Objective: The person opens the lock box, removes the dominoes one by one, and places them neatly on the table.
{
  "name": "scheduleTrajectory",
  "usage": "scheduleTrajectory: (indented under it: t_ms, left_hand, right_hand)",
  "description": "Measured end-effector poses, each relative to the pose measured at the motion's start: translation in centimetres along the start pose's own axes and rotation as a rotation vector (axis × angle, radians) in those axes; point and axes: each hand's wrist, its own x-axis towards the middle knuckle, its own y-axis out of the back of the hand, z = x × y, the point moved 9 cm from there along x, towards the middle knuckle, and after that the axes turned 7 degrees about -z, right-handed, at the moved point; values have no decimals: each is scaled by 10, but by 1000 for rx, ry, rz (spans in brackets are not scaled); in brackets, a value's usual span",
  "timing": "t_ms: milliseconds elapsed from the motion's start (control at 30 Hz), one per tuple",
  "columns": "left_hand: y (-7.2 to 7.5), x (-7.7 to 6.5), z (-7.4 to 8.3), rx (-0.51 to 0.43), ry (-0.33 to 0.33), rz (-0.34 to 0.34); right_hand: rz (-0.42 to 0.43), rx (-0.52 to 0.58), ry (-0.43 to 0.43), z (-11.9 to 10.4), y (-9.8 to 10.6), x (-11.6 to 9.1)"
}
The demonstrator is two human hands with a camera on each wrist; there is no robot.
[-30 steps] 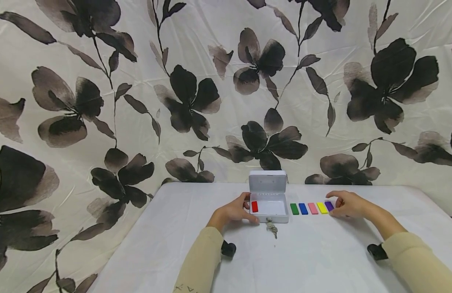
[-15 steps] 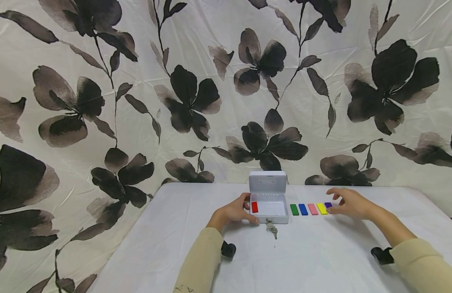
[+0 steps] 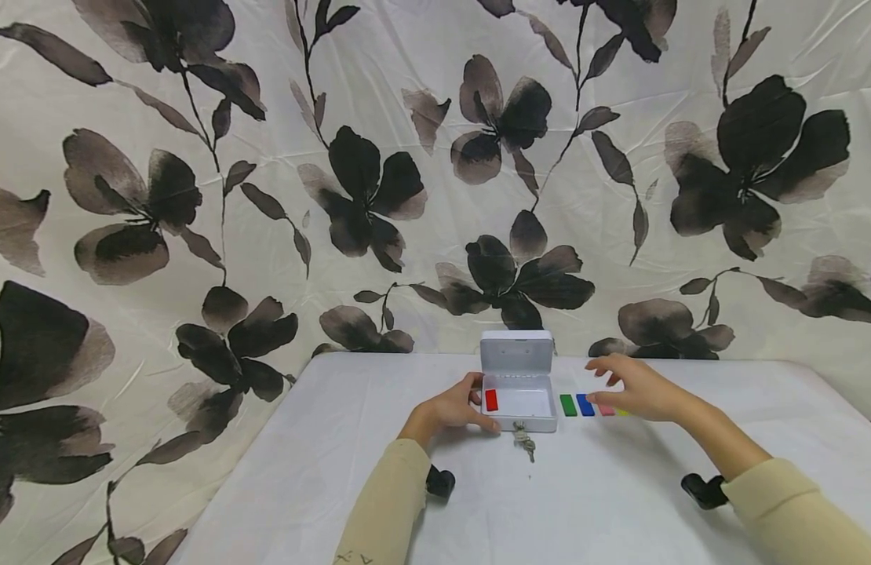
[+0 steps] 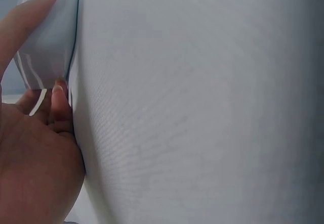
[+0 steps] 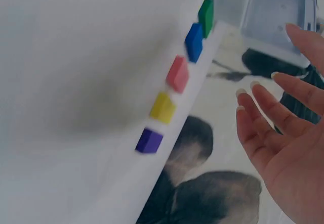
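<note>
A small white metal lockbox (image 3: 509, 424) stands with its lid raised, and a red block (image 3: 492, 400) lies inside at its left. My left hand (image 3: 450, 408) grips the box's left end, thumb at the front corner and fingers behind. To the right of the box runs a row of blocks: green (image 3: 568, 405), blue (image 3: 585, 404), pink (image 3: 606, 410), yellow (image 3: 622, 412) and purple. Above this row my right hand (image 3: 636, 388) hovers with relaxed, spread fingers and nothing in them. It hides the purple block in the head view; the right wrist view shows that purple block (image 5: 149, 141) on the table.
Keys (image 3: 527, 444) hang from the lock at the box's front. A white cloth covers the table (image 3: 548, 510). Behind it hangs a floral curtain (image 3: 421, 196). Dark wrist-camera mounts sit under both cuffs.
My right hand has left the purple block at the row's right end and moved left, now over the pink and yellow blocks. The left hand and the box have stayed in place.
</note>
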Motion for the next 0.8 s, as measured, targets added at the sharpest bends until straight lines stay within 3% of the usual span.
scheduleTrajectory:
  t_ms: [400,800]
  left_hand:
    - [0,0,-1,-39,6,4]
    - [-1,0,-2,-44,0,4]
  right_hand:
    - [-78,77,92,-38,-27,27]
    - [-120,124,129,-51,-50,49]
